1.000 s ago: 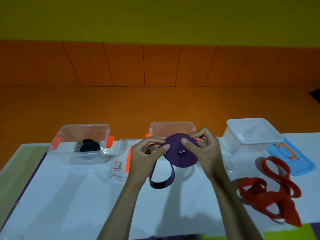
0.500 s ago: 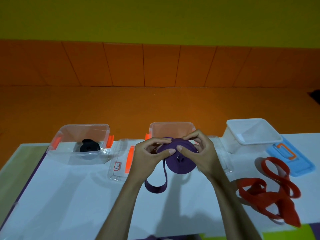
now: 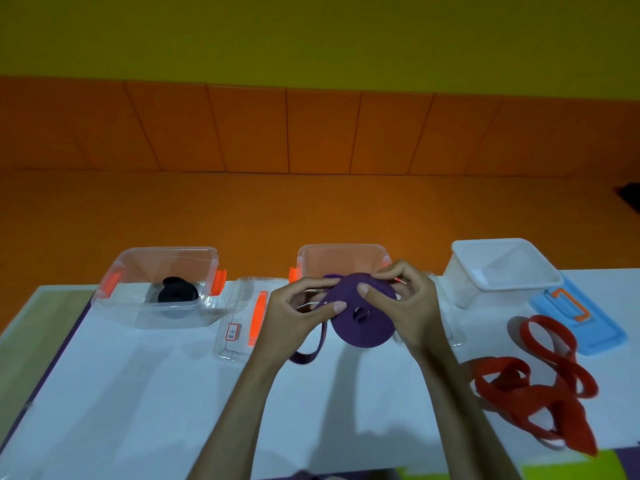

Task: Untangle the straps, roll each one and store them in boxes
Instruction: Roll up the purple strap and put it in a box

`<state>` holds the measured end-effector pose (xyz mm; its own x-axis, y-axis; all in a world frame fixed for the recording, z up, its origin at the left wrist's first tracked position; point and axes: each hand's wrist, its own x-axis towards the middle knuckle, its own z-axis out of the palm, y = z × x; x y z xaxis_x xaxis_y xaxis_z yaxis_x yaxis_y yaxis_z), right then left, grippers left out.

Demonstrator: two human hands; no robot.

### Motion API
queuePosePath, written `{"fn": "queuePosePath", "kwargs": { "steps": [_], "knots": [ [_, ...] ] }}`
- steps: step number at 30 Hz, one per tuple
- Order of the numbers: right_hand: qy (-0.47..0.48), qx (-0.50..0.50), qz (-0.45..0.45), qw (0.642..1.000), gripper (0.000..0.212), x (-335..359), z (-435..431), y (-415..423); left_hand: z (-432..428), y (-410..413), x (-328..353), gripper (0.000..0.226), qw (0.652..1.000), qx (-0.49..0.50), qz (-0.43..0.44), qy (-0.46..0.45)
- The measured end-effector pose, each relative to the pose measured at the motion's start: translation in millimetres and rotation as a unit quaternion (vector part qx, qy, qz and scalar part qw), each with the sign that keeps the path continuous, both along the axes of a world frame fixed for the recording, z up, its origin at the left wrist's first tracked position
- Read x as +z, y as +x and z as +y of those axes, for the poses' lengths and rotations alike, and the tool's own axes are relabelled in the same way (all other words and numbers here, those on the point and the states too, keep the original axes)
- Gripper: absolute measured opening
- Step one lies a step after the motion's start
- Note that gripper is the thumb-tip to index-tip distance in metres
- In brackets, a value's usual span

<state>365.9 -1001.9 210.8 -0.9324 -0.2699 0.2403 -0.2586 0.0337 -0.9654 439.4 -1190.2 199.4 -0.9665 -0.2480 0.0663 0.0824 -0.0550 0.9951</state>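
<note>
Forearms reach in from the bottom edge over the white table (image 3: 138, 393). Nearest, on the right, the red strap (image 3: 540, 386) lies in a loose tangle, untouched. Just beyond it I hold the purple strap (image 3: 363, 320) above the table, most of it wound into a flat roll. My right hand (image 3: 405, 306) grips that roll, thumb pressed on its near face and fingers curled over the far rim. My left hand (image 3: 294, 317) pinches the strap where it feeds onto the roll, and the loose tail (image 3: 308, 356) hangs down in a short loop.

To finish this well, I judge I should hold the thumb firm on the face so the turns do not slide sideways, feed the tail flat under light tension, and turn the roll rather than wrap around it.

Beside the left hand lies a clear lid (image 3: 239, 320); a blue lid (image 3: 581, 320) lies far right. Behind the roll the middle box (image 3: 341, 258) stands open, my likely drop. The left box (image 3: 156, 268) holds a black roll (image 3: 177, 292); the white box (image 3: 502, 268) looks empty.
</note>
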Motion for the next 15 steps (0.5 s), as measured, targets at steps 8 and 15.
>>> {"fn": "queuePosePath", "kwargs": {
  "steps": [8, 15],
  "knots": [
    [0.022, 0.037, -0.042, 0.998, 0.041, -1.0, 2.1, -0.7, 3.8, -0.7, 0.9, 0.030, 0.999, 0.036, 0.004, 0.007],
    [-0.046, -0.025, -0.046, 0.998, 0.037, -4.8, -0.8, 1.9, 0.6, -1.5, 1.1, 0.037, 0.999, 0.031, 0.016, 0.021]
  ]
}}
